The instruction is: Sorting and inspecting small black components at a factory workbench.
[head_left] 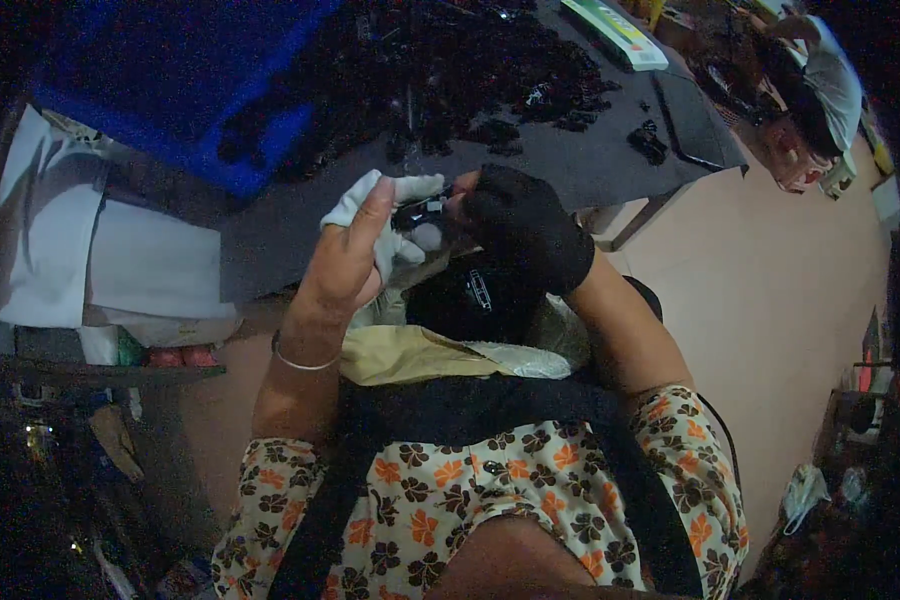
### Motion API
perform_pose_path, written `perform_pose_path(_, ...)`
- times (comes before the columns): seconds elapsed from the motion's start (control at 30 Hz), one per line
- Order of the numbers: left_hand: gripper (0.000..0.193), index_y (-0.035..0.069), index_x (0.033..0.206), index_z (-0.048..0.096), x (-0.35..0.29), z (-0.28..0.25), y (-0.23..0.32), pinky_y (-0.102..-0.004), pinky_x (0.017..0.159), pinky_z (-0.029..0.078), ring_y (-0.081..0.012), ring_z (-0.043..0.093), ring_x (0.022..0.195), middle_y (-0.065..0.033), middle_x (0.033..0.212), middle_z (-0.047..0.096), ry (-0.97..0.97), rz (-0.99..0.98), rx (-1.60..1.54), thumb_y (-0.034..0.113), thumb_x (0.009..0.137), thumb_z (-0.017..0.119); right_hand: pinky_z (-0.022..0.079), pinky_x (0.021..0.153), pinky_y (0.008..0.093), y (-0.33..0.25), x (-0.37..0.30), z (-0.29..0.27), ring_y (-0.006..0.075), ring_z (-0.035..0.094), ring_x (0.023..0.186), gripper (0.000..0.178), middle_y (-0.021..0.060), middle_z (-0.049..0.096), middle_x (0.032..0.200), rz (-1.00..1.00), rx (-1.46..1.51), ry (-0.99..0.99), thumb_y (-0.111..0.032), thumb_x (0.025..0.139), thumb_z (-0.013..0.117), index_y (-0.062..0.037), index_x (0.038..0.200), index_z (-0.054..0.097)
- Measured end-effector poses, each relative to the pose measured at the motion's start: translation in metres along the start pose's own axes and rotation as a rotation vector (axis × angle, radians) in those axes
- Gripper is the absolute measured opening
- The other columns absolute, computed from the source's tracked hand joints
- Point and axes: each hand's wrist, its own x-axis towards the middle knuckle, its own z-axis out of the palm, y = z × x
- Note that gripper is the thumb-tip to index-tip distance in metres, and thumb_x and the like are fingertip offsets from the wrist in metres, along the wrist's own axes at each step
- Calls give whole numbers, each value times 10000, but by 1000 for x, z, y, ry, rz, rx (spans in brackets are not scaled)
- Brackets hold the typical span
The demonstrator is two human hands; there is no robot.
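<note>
A small dark part [410,215] lies between two close-set hands, its long axis seemingly sideways, held in the fingers of the nearer, partly white-gloved left hand [358,235]; the black-gloved right hand's [520,225] fingertips meet its right end, their grip unclear.

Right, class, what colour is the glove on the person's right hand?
The right hand wears a black glove, seen best in the head view.
</note>
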Motion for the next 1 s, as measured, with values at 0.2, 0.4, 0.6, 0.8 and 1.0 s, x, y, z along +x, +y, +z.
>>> perform_pose_path(0.2, 231, -17, 1097, 510, -6, -2, -14, -278, 659, 529, -164, 600, 833, -146, 1037, 570, 67, 110, 134, 62, 885, 462, 481, 616, 321, -6, 3, -1, 270, 593, 717, 191, 129, 588, 843, -31, -55, 1, -95, 708, 630, -26, 876, 569)
perform_pose_path(0.4, 253, -37, 1102, 511, -13, 15, -28, -318, 819, 481, -234, 580, 958, -155, 1075, 566, 247, 341, 525, 10, 857, 474, 446, 617, 275, -7, 0, 14, 163, 561, 690, 133, 92, 564, 758, 528, 457, 43, -114, 783, 579, -11, 858, 542)
perform_pose_path(0.6, 263, -9, 1072, 558, -11, 24, -24, -345, 905, 409, -302, 547, 1017, -202, 1109, 551, 109, 799, 1405, 2, 817, 492, 436, 625, 281, -23, 0, 25, 120, 522, 685, 190, 46, 541, 733, 596, 815, 102, -208, 827, 549, -20, 844, 530)
perform_pose_path(0.8, 270, -7, 1089, 557, -20, 13, -30, -228, 681, 481, -105, 574, 821, -100, 1013, 581, 297, 298, 753, 34, 822, 553, 447, 651, 301, -28, 7, 11, 135, 543, 742, 240, 68, 556, 784, 504, 447, 45, -240, 819, 585, -18, 896, 536)
perform_pose_path(1.0, 233, -15, 1073, 558, -26, 11, -19, -222, 641, 493, -103, 574, 771, -66, 965, 565, 168, 313, 743, 30, 846, 531, 469, 697, 314, -19, 1, 13, 182, 585, 798, 327, 106, 603, 837, 421, 456, 125, -248, 726, 685, -21, 935, 574)
